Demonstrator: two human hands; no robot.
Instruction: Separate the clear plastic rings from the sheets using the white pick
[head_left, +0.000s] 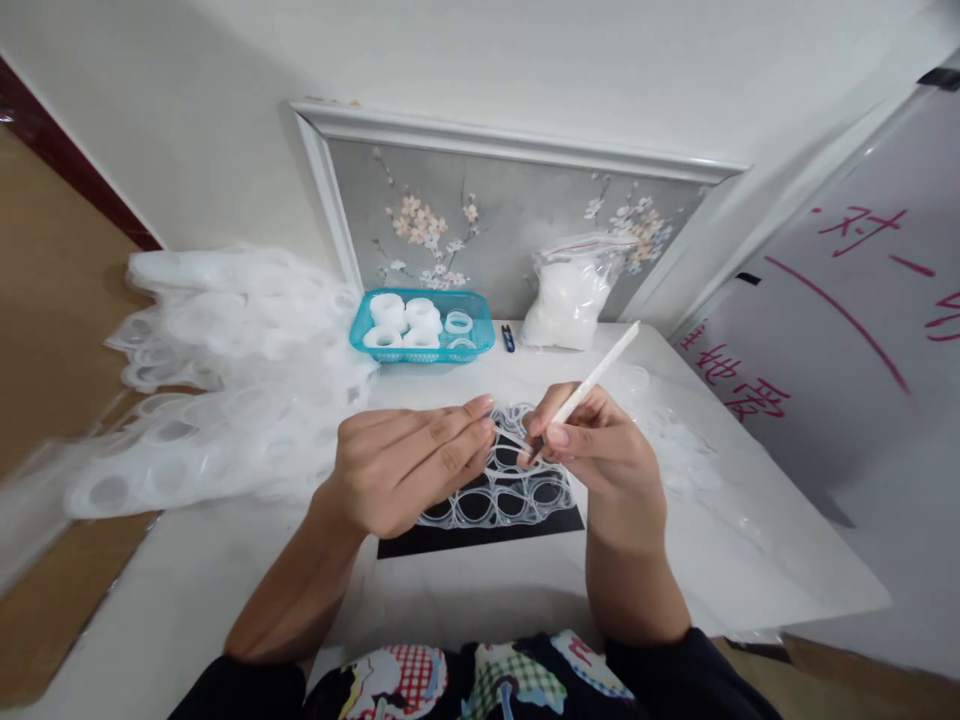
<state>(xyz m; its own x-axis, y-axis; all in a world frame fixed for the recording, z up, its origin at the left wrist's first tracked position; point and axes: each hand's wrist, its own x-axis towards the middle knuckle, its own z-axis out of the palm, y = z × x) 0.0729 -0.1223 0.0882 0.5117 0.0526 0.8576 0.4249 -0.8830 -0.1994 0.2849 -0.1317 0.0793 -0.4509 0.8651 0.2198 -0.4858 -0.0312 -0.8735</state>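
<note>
My right hand is closed in a writing grip round a slim white pen-shaped tool. Its dark lower tip points down at a translucent plastic sheet of joined rings, which lies over a black mat. Fingers together, my left hand pinches a raised strip of that sheet close to the tool's tip. The left hand covers part of the sheet, and its thumb is mostly hidden.
A blue tray holds several white rings and rolls. Right of it are a small dark blue tool and a bag of white material. Piled ring sheets fill the left side; loose clear pieces lie right. A whiteboard borders the table.
</note>
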